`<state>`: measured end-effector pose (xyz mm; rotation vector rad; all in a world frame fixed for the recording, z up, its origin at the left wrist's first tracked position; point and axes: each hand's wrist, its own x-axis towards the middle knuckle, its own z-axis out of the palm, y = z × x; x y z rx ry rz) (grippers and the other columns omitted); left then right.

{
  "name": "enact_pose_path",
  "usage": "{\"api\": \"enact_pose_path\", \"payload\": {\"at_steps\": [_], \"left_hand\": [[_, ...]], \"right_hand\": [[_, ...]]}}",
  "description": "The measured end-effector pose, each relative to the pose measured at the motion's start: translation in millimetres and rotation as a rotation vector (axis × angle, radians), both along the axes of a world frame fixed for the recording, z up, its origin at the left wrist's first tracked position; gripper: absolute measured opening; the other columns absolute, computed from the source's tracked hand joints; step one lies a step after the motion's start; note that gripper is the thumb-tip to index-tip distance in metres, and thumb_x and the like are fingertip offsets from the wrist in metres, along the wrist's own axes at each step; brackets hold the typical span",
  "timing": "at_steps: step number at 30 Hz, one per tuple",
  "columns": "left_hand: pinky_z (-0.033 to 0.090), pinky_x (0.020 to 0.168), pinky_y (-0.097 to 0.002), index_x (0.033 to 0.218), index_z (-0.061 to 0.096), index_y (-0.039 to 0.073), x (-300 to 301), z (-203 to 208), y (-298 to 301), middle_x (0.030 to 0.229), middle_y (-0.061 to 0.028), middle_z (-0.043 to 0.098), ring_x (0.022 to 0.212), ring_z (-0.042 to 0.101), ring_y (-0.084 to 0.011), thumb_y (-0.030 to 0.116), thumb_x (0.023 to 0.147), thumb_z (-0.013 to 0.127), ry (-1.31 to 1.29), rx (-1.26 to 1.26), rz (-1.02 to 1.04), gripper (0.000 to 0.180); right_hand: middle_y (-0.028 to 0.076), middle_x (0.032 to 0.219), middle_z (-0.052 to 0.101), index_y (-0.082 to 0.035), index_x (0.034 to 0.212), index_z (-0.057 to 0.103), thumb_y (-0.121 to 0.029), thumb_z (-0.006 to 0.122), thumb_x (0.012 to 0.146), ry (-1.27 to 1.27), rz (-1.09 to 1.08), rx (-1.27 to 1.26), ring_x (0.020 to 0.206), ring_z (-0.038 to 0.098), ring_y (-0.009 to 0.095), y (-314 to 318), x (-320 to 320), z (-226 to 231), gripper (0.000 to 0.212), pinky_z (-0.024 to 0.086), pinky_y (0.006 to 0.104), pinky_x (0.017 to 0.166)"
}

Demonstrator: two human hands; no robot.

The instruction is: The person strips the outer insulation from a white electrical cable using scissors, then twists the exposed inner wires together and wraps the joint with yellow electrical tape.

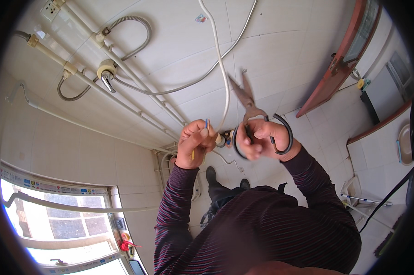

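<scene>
My left hand (pixel 192 145) is closed, pinching the thin electrical wires. A short blue end (pixel 206 123) pokes up between thumb and forefinger, and a yellow piece (pixel 193 155) shows lower on the same hand. A white cable (pixel 226 82) hangs from above and runs down beside these fingers; whether it joins the wires is hidden. My right hand (pixel 260 140) grips a pair of scissors (pixel 249 103) with dark loop handles. Their worn blades point up and stand apart, close to the cable on its right, cutting nothing visible. The right fingers are slightly blurred.
A metal shower hose (pixel 188 88) loops across the tiled wall near a mixer tap (pixel 107 75) and white pipes (pixel 138 80). A red-brown door (pixel 328 78) stands at the right. At lower left is a bright window (pixel 65 220). A washbasin (pixel 405 144) sits at far right.
</scene>
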<state>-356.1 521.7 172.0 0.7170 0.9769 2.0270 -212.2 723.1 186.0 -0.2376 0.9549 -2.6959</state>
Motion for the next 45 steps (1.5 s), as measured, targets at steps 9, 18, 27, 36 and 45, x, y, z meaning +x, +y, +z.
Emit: {"api": "enact_pose_path", "payload": {"at_steps": [9, 18, 27, 36, 45], "left_hand": [[0.03, 0.053, -0.02, 0.109, 0.056, 0.004, 2, -3, 23, 0.073, 0.008, 0.049, 0.061, 0.038, -0.0003, 0.009, 0.103, 0.056, 0.291, -0.214, 0.36, 0.008], [0.034, 0.051, -0.0194, 0.105, 0.052, 0.007, 3, -13, 30, 0.076, 0.0052, 0.051, 0.058, 0.04, -0.0016, 0.008, 0.103, 0.052, 0.376, -0.262, 0.446, 0.003], [0.039, 0.063, -0.0206, 0.101, 0.051, 0.002, 9, -7, 31, 0.084, 0.003, 0.055, 0.072, 0.046, -0.0023, -0.002, 0.097, 0.054, 0.446, -0.328, 0.42, 0.005], [0.044, 0.063, -0.0214, 0.093, 0.053, 0.001, 11, -9, 32, 0.081, 0.0017, 0.059, 0.072, 0.051, -0.0032, 0.0, 0.095, 0.057, 0.582, -0.334, 0.408, 0.005], [0.037, 0.058, -0.0206, 0.089, 0.052, 0.002, 14, -7, 33, 0.073, 0.0046, 0.052, 0.067, 0.044, -0.0018, 0.001, 0.097, 0.059, 0.625, -0.311, 0.444, 0.01]], "right_hand": [[0.021, 0.107, 0.052, 0.005, 0.113, 0.051, -0.004, 0.077, 0.076, 0.224, -0.849, 1.603, 0.091, 0.059, 0.041, -22, 11, -11, 0.045, 0.05, 0.0455, 0.075], [0.022, 0.107, 0.052, 0.003, 0.111, 0.051, -0.008, 0.08, 0.075, 0.168, -0.856, 1.68, 0.092, 0.059, 0.044, -29, 15, -32, 0.047, 0.05, 0.0482, 0.074], [0.019, 0.106, 0.054, 0.002, 0.108, 0.054, -0.013, 0.081, 0.075, 0.152, -0.802, 1.743, 0.089, 0.062, 0.041, -33, 9, -24, 0.045, 0.052, 0.047, 0.073], [0.019, 0.098, 0.054, 0.002, 0.104, 0.056, -0.007, 0.08, 0.073, 0.154, -0.759, 1.707, 0.084, 0.058, 0.039, -26, 1, -26, 0.041, 0.048, 0.0455, 0.071], [0.018, 0.087, 0.056, 0.001, 0.09, 0.059, -0.007, 0.08, 0.074, 0.19, -0.715, 1.646, 0.082, 0.058, 0.038, -22, 1, -23, 0.028, 0.049, 0.0449, 0.072]]}}
